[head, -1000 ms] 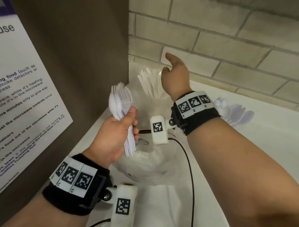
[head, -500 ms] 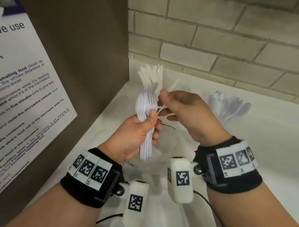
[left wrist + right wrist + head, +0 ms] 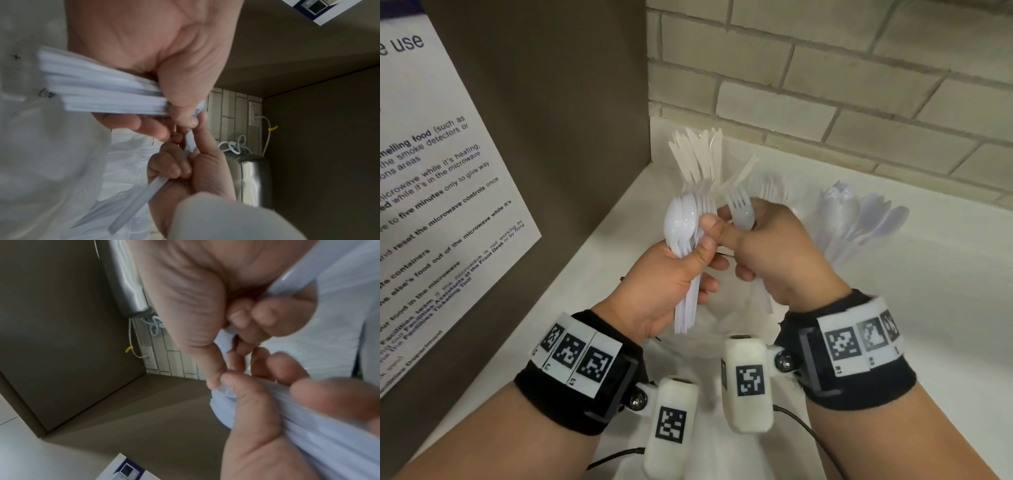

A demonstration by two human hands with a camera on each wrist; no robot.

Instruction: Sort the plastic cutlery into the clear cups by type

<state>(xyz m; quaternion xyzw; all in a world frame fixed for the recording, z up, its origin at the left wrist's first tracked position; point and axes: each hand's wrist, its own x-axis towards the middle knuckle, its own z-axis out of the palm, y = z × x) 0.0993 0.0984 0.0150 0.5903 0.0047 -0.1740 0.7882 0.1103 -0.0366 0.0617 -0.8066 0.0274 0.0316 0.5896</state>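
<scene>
Item 1. Left hand (image 3: 671,284): fingers and thumb curled round a bundle of white plastic cutlery (image 3: 685,240), held upright above the counter. Spoon bowls and fork tines stick out at the top; the flat handles (image 3: 102,91) fan out below the palm. Thumb pressed across the front of the bundle.

Item 2. Right hand (image 3: 780,253): just beside the left hand at its 3 o'clock, thumb tips touching. Fingers curled round a single white fork (image 3: 739,209), tines up, its handle leaving the fist at the bottom (image 3: 131,206).

Item 3. Knives (image 3: 698,154): white, blades up, fanned, standing at 12 o'clock beyond the hands, close to the wall corner. Their cup is hidden behind the bundle.

Item 4. Forks (image 3: 770,186): a cluster with tines up, directly behind the right hand; container walls too faint to make out.

Item 5. Spoons (image 3: 859,219): bowls up, fanned, at 2 o'clock from the hands, well apart from the knives.

Item 6. Clear plastic bag (image 3: 722,315): crumpled on the white counter (image 3: 928,308) beneath both hands.

Item 7. Printed notice (image 3: 431,205) on the brown panel at 9 o'clock; brick wall (image 3: 825,85) at 12 o'clock.

Item 8. Wrist bands with black-and-white square markers on both forearms; a black cable (image 3: 798,421) trails from the right one.
</scene>
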